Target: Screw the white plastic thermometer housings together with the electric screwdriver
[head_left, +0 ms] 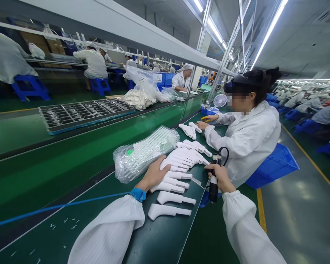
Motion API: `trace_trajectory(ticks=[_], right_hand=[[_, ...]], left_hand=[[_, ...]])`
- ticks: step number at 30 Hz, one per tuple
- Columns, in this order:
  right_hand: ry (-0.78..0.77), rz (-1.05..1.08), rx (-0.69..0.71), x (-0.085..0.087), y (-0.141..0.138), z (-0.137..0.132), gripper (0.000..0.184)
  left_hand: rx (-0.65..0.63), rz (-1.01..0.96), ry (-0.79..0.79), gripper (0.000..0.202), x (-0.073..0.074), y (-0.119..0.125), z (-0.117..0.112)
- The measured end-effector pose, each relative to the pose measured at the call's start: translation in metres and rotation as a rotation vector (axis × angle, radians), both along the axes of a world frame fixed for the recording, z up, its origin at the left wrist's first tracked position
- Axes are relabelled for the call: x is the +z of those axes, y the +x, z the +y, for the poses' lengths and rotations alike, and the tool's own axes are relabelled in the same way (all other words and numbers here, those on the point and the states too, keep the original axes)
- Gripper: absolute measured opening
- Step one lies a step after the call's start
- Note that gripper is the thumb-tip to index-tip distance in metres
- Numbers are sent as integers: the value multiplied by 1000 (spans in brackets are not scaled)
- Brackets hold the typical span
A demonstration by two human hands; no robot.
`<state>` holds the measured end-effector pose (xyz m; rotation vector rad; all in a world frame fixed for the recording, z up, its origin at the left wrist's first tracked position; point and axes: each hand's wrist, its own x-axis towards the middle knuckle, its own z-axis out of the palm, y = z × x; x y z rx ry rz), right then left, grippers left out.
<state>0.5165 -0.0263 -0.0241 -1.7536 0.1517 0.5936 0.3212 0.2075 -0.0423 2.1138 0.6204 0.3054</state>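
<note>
Closest in view are the person's two white striped sleeves [108, 231], gathered at the wrists, with a blue wrist strap [138, 194] on the left arm and its blue cord [57, 206] running off across the belt; the right hand [220, 177] is clenched around the barrel of a black electric screwdriver [213, 181], held upright with a coiled black cable [223, 154] looping from its top; the left hand [153, 174] lies with its fingers [165, 165] extended over white plastic housings [172, 179], and I cannot tell whether they grasp one; those gun-shaped housings lie in overlapping rows on a green conveyor belt [165, 242], between the hands and just beside a clear bubble-wrap bag [143, 156] of packed parts; small white bits [64, 223] are scattered on the belt to the left; across the line, a co-worker [249, 143] in white reaches toward more housings [188, 131], with a blue crate [273, 167] behind; farther off lie a metal parts tray [85, 113], a plastic bag of white pieces [140, 99] and a small white fan [220, 100], with more workers [93, 62] along the rows.
</note>
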Motion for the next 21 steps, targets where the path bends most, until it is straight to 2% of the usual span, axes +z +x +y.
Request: trace_trajectory(ticks=[6, 11, 14, 16, 18, 19, 21], right_hand=[[34, 18, -7, -1, 24, 29, 38], [69, 9, 11, 8, 33, 25, 38], [124, -10, 22, 16, 19, 5, 34], [175, 2, 62, 19, 0, -15, 33], [222, 32, 107, 21, -25, -33, 35], [242, 56, 130, 21, -38, -41, 43], [278, 105, 148, 20, -67, -53, 52]], left_hand=[[-76, -11, 25, 69, -1, 13, -8], [-124, 1, 53, 63, 15, 29, -14], [-139, 23, 112, 70, 29, 9, -28], [-162, 83, 231, 88, 35, -17, -46], [-226, 175, 379, 107, 34, -43, -66], [-271, 219, 445, 112, 31, -54, -75], [-354, 269, 564, 109, 24, -64, -84]])
